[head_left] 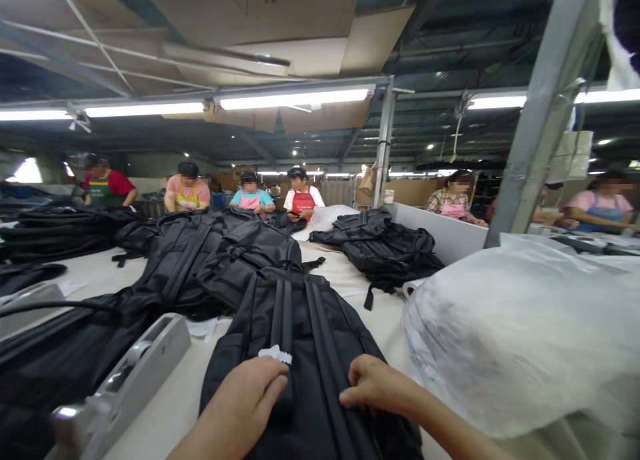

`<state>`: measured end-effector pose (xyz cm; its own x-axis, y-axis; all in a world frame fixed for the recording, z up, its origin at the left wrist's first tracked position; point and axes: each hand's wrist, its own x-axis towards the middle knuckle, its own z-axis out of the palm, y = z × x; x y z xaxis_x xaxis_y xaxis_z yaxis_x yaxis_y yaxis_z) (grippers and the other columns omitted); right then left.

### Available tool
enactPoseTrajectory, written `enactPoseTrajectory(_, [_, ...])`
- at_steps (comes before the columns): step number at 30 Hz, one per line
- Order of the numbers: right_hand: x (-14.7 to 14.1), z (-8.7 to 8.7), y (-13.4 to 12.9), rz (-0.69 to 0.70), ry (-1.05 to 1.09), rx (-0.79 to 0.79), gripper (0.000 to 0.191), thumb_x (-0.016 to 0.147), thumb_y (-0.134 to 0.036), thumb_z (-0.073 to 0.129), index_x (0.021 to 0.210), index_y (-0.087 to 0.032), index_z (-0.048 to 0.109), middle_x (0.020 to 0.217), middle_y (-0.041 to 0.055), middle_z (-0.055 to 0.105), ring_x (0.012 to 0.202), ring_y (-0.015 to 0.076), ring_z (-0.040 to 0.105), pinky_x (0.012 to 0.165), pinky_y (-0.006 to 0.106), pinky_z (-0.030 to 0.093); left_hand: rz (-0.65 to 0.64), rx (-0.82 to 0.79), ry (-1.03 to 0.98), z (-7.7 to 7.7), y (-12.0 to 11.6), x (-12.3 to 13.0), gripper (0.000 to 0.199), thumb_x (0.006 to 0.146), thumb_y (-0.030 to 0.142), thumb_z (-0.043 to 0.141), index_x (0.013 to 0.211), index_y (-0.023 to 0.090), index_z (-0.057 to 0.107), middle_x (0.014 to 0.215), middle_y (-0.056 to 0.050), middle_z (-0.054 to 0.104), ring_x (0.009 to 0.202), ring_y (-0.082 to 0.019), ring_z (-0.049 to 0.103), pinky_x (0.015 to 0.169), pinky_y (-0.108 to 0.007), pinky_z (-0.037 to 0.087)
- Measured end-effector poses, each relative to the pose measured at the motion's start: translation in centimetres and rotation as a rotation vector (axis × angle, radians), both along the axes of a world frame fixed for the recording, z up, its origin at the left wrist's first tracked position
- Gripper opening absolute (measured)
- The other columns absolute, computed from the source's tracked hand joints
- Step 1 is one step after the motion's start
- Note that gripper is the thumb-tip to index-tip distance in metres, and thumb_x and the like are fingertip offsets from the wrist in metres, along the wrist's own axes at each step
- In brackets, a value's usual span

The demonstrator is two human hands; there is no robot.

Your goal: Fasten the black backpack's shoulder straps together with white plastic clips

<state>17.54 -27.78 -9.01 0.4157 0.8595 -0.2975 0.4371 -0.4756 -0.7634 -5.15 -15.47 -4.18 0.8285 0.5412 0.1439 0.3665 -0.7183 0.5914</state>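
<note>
A black backpack (305,340) lies on the pale table (395,323) right before me, its two long straps running up its middle. My left hand (245,403) is at the left strap, fingers together around a crumpled white piece (276,355) that pokes out above them. On the right side of the backpack rests my right hand (373,383), its fingers curled in at the edge of the right strap. Whether the right fingertips pinch the fabric is hard to make out.
More black backpacks (225,247) are heaped beyond, with another pile (385,243) at back right. A large translucent plastic bag (520,333) bulges at right. A grey metal machine part (135,380) stands at left. Several people in aprons work behind.
</note>
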Motion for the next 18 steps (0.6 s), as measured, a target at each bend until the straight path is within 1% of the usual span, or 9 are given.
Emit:
enactPoseTrajectory(1, [0.0, 0.0, 0.2, -0.001, 0.041, -0.001, 0.021, 0.059, -0.023, 0.068, 0.054, -0.021, 0.047, 0.042, -0.0073, 0.049, 0.037, 0.0068, 0.043, 0.036, 0.019, 0.025, -0.011, -0.067, 0.001, -0.1, -0.8, 0.3, 0.03, 0.087, 0.037, 0.044, 0.093, 0.025, 0.07, 0.099, -0.006, 0.07, 0.099, -0.026, 0.062, 0.092, -0.038, 0.044])
enactPoseTrajectory(3, [0.2, 0.3, 0.2, 0.0, 0.112, -0.005, 0.02, 0.061, -0.025, 0.066, 0.053, -0.02, 0.048, 0.041, -0.0071, 0.047, 0.037, 0.0058, 0.04, 0.034, 0.019, 0.02, -0.057, -0.284, 0.058, -0.9, -2.1, 1.0, 0.033, 0.088, 0.039, 0.039, 0.091, 0.023, 0.067, 0.09, -0.006, 0.068, 0.086, -0.023, 0.064, 0.076, -0.034, 0.049])
enactPoseTrajectory(5, [0.2, 1.0, -0.2, -0.001, 0.186, 0.009, 0.017, 0.064, -0.027, 0.062, 0.056, -0.02, 0.049, 0.042, -0.0075, 0.045, 0.037, 0.0052, 0.038, 0.034, 0.018, 0.018, -0.07, -0.545, 0.091, -2.0, -3.0, 1.8, 0.034, 0.084, 0.042, 0.041, 0.101, 0.019, 0.06, 0.091, -0.007, 0.064, 0.079, -0.022, 0.065, 0.059, -0.029, 0.049])
enactPoseTrajectory(6, [0.2, 1.4, -0.5, -0.005, 0.233, 0.024, 0.017, 0.066, -0.029, 0.061, 0.058, -0.02, 0.048, 0.043, -0.0082, 0.044, 0.038, 0.0048, 0.037, 0.035, 0.018, 0.017, -0.055, -0.665, 0.075, -2.5, -3.2, 2.2, 0.04, 0.081, 0.046, 0.045, 0.107, 0.018, 0.056, 0.094, -0.008, 0.063, 0.076, -0.02, 0.064, 0.052, -0.026, 0.047])
enactPoseTrajectory(8, [0.0, 2.3, -1.1, -0.026, 0.355, 0.072, 0.019, 0.067, -0.03, 0.06, 0.062, -0.021, 0.045, 0.046, -0.01, 0.041, 0.038, 0.0036, 0.033, 0.036, 0.017, 0.015, -0.049, -0.875, 0.024, -3.1, -3.5, 3.2, 0.054, 0.073, 0.058, 0.054, 0.107, 0.015, 0.053, 0.095, -0.01, 0.062, 0.065, -0.015, 0.061, 0.041, -0.02, 0.038])
enactPoseTrajectory(11, [-0.5, 3.2, -1.6, -0.071, 0.517, 0.167, 0.027, 0.066, -0.033, 0.065, 0.065, -0.021, 0.041, 0.048, -0.0115, 0.039, 0.038, 0.002, 0.03, 0.036, 0.016, 0.011, -0.12, -1.127, -0.044, -2.9, -3.5, 4.8, 0.062, 0.062, 0.068, 0.064, 0.092, 0.015, 0.054, 0.083, -0.004, 0.06, 0.05, -0.007, 0.05, 0.034, -0.016, 0.02])
enactPoseTrajectory(13, [-0.8, 3.5, -1.7, -0.097, 0.554, 0.207, 0.031, 0.065, -0.035, 0.068, 0.067, -0.021, 0.041, 0.048, -0.012, 0.039, 0.038, 0.0017, 0.03, 0.036, 0.016, 0.012, -0.118, -1.18, -0.104, -2.6, -3.6, 5.8, 0.06, 0.056, 0.066, 0.072, 0.084, 0.016, 0.053, 0.07, 0.001, 0.055, 0.047, -0.005, 0.046, 0.034, -0.016, 0.016])
enactPoseTrajectory(15, [-0.9, 3.8, -1.8, -0.123, 0.572, 0.243, 0.031, 0.064, -0.036, 0.07, 0.07, -0.021, 0.044, 0.05, -0.0123, 0.04, 0.039, 0.002, 0.032, 0.035, 0.015, 0.015, -0.063, -1.156, -0.156, -2.5, -3.5, 6.7, 0.059, 0.051, 0.063, 0.076, 0.079, 0.017, 0.051, 0.059, 0.005, 0.049, 0.044, -0.005, 0.042, 0.034, -0.017, 0.014])
enactPoseTrajectory(18, [-0.9, 4.6, -3.0, -0.161, 0.515, 0.318, 0.03, 0.065, -0.039, 0.071, 0.074, -0.02, 0.05, 0.053, -0.0115, 0.044, 0.039, 0.0023, 0.035, 0.034, 0.014, 0.017, -0.018, -1.117, -0.215, -2.3, -2.9, 7.6, 0.055, 0.05, 0.059, 0.076, 0.075, 0.019, 0.048, 0.047, 0.009, 0.042, 0.038, -0.004, 0.034, 0.036, -0.018, 0.009])
